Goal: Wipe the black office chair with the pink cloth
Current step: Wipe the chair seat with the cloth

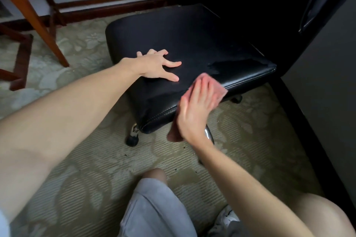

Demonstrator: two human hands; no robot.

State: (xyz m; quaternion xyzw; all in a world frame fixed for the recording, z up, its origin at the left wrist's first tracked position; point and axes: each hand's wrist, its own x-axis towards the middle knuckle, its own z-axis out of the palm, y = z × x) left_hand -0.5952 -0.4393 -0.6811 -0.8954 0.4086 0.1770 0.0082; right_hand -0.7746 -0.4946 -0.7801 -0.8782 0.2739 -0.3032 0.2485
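The black office chair (192, 44) stands on the carpet, its padded leather seat facing me and its backrest rising at the upper right. My left hand (158, 65) lies flat on the seat's near left part with fingers spread. My right hand (196, 109), blurred by motion, presses the pink cloth (217, 90) against the seat's front edge with straight fingers. The cloth shows past the fingertips and hangs below the palm. A damp sheen marks the seat's right front corner.
Patterned beige carpet (96, 169) covers the floor. A wooden table leg (38, 25) and dark wooden frame stand at the left. A dark wall edge (308, 131) runs along the right. A chair caster (132, 139) shows under the seat. My knees are at the bottom.
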